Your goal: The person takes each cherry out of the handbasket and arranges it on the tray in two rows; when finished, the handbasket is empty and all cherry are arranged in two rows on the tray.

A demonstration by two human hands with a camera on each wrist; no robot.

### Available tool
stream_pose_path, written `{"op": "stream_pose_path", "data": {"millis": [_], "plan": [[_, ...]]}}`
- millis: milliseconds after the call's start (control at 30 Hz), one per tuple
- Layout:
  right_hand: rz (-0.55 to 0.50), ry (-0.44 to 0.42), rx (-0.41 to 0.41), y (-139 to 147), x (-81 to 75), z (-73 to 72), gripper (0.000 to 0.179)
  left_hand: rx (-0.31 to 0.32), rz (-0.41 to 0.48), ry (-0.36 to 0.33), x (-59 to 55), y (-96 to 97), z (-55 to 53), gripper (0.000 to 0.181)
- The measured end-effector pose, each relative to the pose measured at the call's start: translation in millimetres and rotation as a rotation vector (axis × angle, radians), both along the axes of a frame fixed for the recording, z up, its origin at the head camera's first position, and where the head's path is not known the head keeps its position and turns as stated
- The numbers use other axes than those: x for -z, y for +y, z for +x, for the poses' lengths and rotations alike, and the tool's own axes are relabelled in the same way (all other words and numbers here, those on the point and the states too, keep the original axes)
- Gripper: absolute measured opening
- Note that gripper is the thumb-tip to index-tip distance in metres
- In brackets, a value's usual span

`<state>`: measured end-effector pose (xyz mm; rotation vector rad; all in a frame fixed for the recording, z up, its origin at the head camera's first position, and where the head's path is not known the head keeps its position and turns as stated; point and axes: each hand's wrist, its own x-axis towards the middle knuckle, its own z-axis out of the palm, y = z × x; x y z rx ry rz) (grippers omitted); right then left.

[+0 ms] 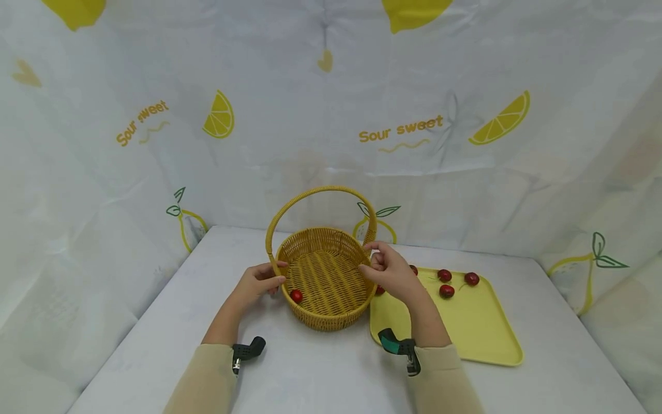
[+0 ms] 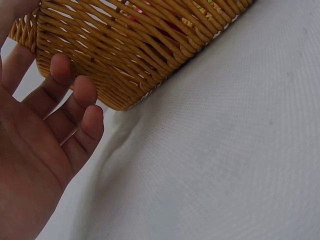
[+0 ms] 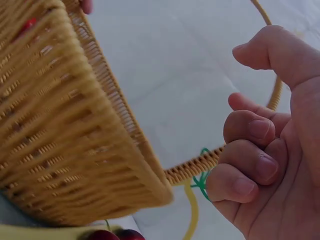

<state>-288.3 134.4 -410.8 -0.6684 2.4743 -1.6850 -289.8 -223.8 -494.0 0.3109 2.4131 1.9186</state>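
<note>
A round woven basket (image 1: 324,322) with a tall hooped handle (image 1: 322,190) stands on the white table. One red cherry (image 1: 296,296) lies inside, near its left wall. At the left rim, by the foot of the handle, my left hand (image 1: 257,282) pinches the basket between thumb and index finger; in the left wrist view its other fingers (image 2: 85,92) are loosely bent beside the weave. My right hand (image 1: 391,270) is at the opposite rim, close to the other handle foot. In the right wrist view, its thumb (image 3: 265,52) stands apart from the curled fingers, with nothing between them.
A yellow tray (image 1: 476,333) lies right of the basket, partly under my right forearm. Several cherries with stems, such as one cherry (image 1: 471,279), lie toward its far side. A white curtain (image 1: 320,126) with lemon prints hangs behind the table.
</note>
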Motion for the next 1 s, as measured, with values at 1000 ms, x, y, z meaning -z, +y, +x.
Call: {"op": "stream_pose_path", "data": {"millis": [1000], "plan": [[0.556,-0.015,-0.217,-122.2,24.3,3.2,0.038,-0.001,-0.013,-0.008,1.3,0.1,-1.3,0.044]]}}
